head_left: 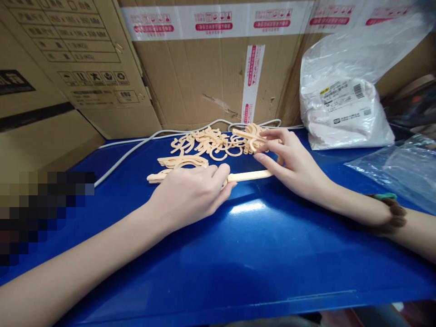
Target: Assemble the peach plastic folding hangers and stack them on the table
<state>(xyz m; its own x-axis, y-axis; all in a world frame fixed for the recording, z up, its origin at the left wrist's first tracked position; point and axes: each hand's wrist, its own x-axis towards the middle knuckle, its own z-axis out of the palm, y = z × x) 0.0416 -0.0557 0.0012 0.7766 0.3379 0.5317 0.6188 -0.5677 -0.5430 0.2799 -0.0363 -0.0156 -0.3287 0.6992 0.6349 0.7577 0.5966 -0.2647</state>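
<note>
Here | carton (204,77) taped | bag (347,91) bulging | left fingers (222,171) pinch beige strip (251,175)

Boxes, Bag, Cable and Film About a Blue Table

We list one table (218,272), blue and glossy, catching a bright reflection. At the back we enter a brown box (190,77), its cardboard scuffed; white tape (184,18) with red print crosses its upper part, and a second strip (250,86) runs down its front. At left we record another box (132,102), printed with a grid and handling symbols. We add a pale cable (126,156), looped along the rear; a white bag (357,116), labelled, at right; clear film (402,168), crumpled, just beside it.
</note>
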